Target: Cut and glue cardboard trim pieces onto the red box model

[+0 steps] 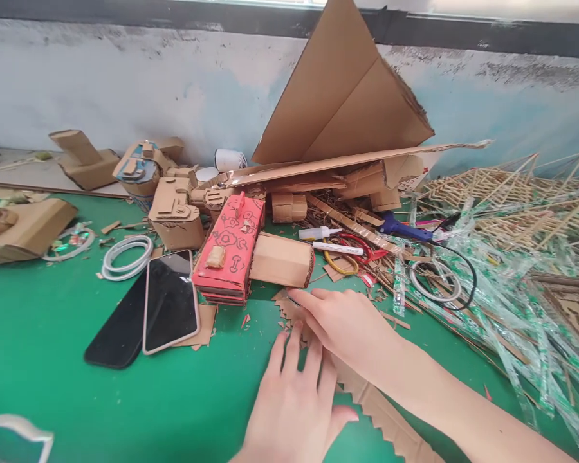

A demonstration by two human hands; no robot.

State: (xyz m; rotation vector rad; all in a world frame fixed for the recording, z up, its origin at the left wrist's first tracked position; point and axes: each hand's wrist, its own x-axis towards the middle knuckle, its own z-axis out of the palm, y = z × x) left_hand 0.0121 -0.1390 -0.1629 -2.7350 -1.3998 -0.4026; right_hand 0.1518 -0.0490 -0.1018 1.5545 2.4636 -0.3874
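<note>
A long cardboard strip point(367, 399) with a sawtooth edge lies slantwise on the green tabletop, partly covered by both hands. My left hand point(294, 392) rests flat with its fingers spread, the fingertips pressing on the strip. Just beyond it, my right hand point(350, 321) is closed over the far end of the strip. A small dark tip shows at its fingertips, but the thing it holds is mostly hidden. Ahead stands a red box-shaped cardboard model point(231, 247) with black drawings, and a plain cardboard block point(282, 260) adjoins its right side.
Two phones point(171, 302) overlap at left, near a coil of white tubing point(127, 257). Behind are cardboard models point(176, 212) and a large cardboard sheet point(342, 90). A blue-handled tool point(405, 226) with a cord, a white marker point(338, 248) and plastic-wrapped sticks point(502, 308) crowd the right.
</note>
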